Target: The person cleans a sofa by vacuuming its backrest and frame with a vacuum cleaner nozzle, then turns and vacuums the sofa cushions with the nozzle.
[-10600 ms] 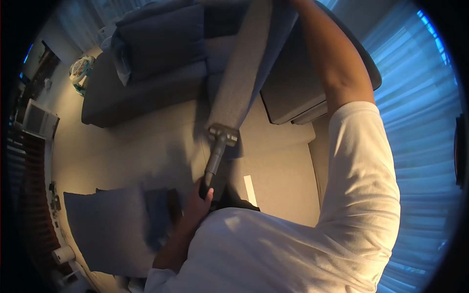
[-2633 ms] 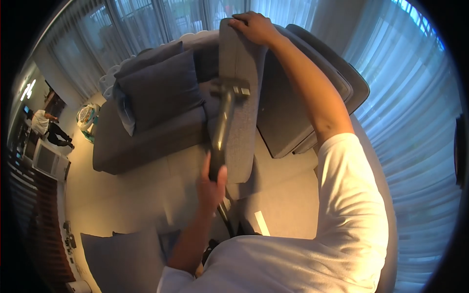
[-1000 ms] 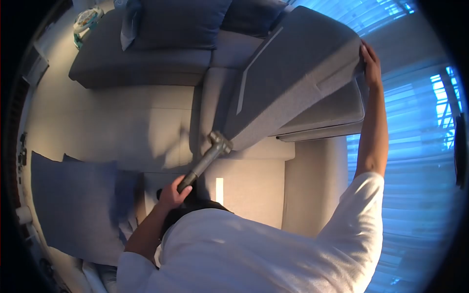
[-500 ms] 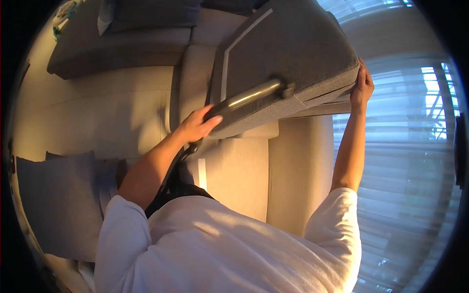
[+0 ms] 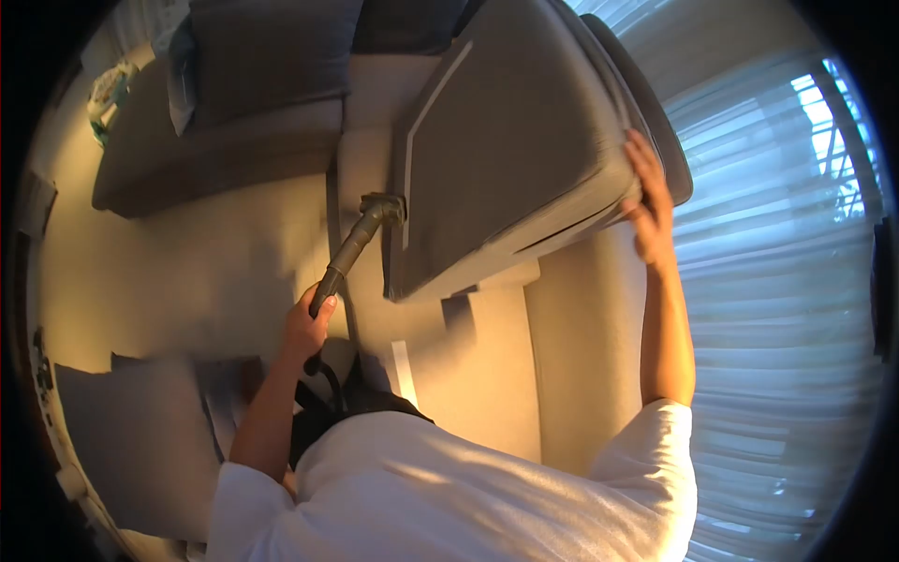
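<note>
My left hand (image 5: 307, 328) is closed round the handle of a dark vacuum cleaner wand (image 5: 350, 251). The wand slants up and away, and its small brush nozzle (image 5: 384, 205) is at the left edge of a large grey sofa cushion (image 5: 510, 140), by the pale strip along its underside. The cushion stands tilted up off the sofa base. At its right corner my right hand (image 5: 653, 201) grips the edge, with fingers over the far side and thumb toward me. A dark hose (image 5: 330, 386) runs from the wand's lower end toward my waist.
The light sofa base (image 5: 478, 375) lies below the cushion. Another sofa section (image 5: 225, 150) with grey pillows (image 5: 272, 56) is at the upper left. A grey pillow (image 5: 131, 440) sits at lower left. Sheer curtains (image 5: 777, 356) hang along the right side.
My left hand has drawn the wand down and left, off the cushion's front part to its left edge. The cushion has tipped more upright, and my right hand has shifted left with it.
</note>
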A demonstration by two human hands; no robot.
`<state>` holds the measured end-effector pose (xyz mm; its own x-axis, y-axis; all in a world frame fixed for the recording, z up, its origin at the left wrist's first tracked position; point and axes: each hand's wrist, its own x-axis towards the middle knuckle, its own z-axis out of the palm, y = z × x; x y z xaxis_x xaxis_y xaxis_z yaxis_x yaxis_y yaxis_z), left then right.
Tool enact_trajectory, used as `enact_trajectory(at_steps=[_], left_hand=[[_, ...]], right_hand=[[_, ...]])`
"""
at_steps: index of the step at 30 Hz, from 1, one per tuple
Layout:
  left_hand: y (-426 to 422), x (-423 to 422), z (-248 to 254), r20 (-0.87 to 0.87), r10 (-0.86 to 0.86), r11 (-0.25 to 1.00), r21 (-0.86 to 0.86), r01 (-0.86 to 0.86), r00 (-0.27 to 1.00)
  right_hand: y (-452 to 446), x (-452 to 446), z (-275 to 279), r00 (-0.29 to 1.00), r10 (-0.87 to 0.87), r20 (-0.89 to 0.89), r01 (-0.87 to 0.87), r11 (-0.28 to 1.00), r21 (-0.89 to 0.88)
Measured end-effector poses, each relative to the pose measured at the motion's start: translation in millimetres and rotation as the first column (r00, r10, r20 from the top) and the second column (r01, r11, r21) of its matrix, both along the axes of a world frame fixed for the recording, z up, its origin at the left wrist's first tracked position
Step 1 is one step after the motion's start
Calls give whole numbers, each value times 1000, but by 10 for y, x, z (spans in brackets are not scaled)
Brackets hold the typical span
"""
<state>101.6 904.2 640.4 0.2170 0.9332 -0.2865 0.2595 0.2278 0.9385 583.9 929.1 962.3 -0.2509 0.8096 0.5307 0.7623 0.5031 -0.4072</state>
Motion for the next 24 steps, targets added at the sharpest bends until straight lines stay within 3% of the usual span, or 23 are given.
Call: enact_trajectory(at_steps=[4, 6, 8, 10, 11, 13, 17, 19, 23, 24], left_hand=[[116, 24, 829, 286, 120, 993, -53, -109, 951], [56, -155, 1002, 357, 97, 995, -20, -96, 929], [-55, -421, 1058, 354, 195, 979, -123, -161, 915], [-154, -597, 998, 299, 230, 971, -136, -197, 926], [-153, -616, 972, 285, 246, 969, -96, -228, 926], [-205, -610, 914, 304, 222, 975, -78, -207, 927], [-226, -543, 974, 250, 257, 967, -67, -248, 934], [-259, -504, 993, 260, 286, 958, -53, -282, 923], [-367, -446, 865, 314, 297, 955, -87, -284, 902], [-401, -468, 824, 311, 329, 944, -109, -311, 891]], right_hand=[[48, -699, -51, 951, 100, 293, -141, 982, 122], [134, -1132, -164, 950, 163, 266, -224, 951, 216], [271, -1372, -199, 959, 181, 218, -239, 929, 281], [606, -1456, -295, 821, 567, 68, -568, 797, 204], [853, -1413, -251, 806, 588, 69, -585, 773, 247], [1496, -1295, -98, 805, 528, 269, -588, 771, 244], [2791, -1607, -22, 834, 468, 292, -551, 741, 383], [2927, -1726, -26, 747, 629, 213, -644, 765, 0], [2937, -2064, -196, 764, 629, 147, -640, 767, 44], [2954, -2124, -228, 787, 582, 204, -588, 808, -36]])
